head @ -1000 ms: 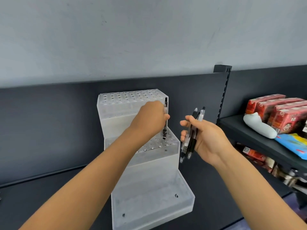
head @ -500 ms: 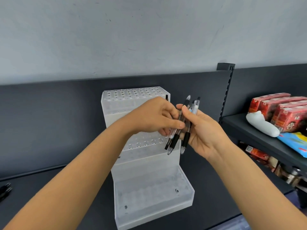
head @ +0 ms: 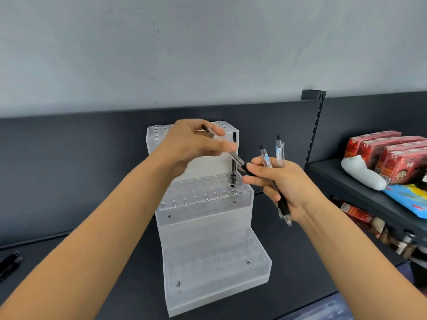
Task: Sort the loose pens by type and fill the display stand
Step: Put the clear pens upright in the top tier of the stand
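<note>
One pen (head: 233,174) stands upright in a hole at the right end of the middle tier of the clear display stand (head: 208,262). The other holes look empty. The left hand (head: 196,144) pinches the top of a slanted pen (head: 241,162), whose dark grip end lies at the right hand's (head: 284,185) fingertips. It's blurred, so I can't tell if the right hand also holds it. The right hand's fingers curl round the spare pens (head: 279,150), tips down and fanned, probably so one can be picked off at a time. Likely step: seat the slanted pen beside the upright one, keeping that type together. More loose pens (head: 9,262) lie far left on the counter (head: 34,257).
</note>
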Tool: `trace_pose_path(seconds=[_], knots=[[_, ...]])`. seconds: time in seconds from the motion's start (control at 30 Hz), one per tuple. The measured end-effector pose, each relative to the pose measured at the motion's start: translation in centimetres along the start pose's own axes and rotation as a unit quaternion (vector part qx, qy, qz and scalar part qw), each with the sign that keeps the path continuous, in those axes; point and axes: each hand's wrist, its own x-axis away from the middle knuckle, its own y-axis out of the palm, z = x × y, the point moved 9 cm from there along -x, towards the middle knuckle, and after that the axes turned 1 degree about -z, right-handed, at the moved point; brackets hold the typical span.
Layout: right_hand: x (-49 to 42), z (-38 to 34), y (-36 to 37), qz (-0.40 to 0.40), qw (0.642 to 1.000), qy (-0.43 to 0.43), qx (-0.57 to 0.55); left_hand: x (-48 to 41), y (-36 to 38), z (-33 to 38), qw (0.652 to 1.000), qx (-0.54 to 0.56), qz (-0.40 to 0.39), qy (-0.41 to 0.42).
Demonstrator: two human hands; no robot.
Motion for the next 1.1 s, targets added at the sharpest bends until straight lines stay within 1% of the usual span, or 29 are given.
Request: trace_pose_path(seconds=[0.07, 0.1, 0.13, 0.23, 0.3, 0.4, 0.47, 0.6, 0.87, 1.1], knots=[[0.0, 0.2, 0.2, 0.018, 1.0, -0.014, -0.017, 0.1, 0.7, -1.0, 0.99, 0.135, 0.025, -0.011], [0.0, 0.3, 0.5, 0.02, 0.999, -0.02, -0.028, 0.1, 0.9, -1.3, 0.985, 0.171, 0.035, -0.01], [0.0, 0.4, 0.8, 0.02, 0.999, -0.025, -0.039, 0.1, 0.9, -1.4, 0.983, 0.178, 0.045, 0.0], [-0.1, 0.4, 0.5, 0.035, 0.999, -0.037, -0.018, -0.1, -0.5, -0.5, 0.988, 0.106, 0.088, 0.076], [-0.4, 0.5, -0.4, 0.053, 0.998, -0.027, 0.007, -0.1, -2.0, 0.3, 0.982, 0.057, 0.127, 0.126], [-0.9, 1.4, -1.2, 0.048, 0.998, 0.018, -0.04, -0.2, -2.3, 0.0, 0.978, 0.0, 0.142, 0.155], [-1.0, 1.7, -1.3, 0.04, 0.997, 0.03, -0.064, -0.1, -1.8, -0.5, 0.976, -0.028, 0.138, 0.166], [-1.1, 2.1, -1.2, 0.036, 0.997, 0.029, -0.064, -0.4, -1.1, -0.7, 0.975, -0.021, 0.14, 0.173], [-1.2, 2.2, -1.6, 0.043, 0.996, 0.031, -0.066, -0.1, -0.5, 0.9, 0.959, -0.136, 0.137, 0.208], [-1.3, 2.7, -1.5, 0.046, 0.996, 0.034, -0.075, 0.0, -0.5, 0.5, 0.961, -0.138, 0.144, 0.19]])
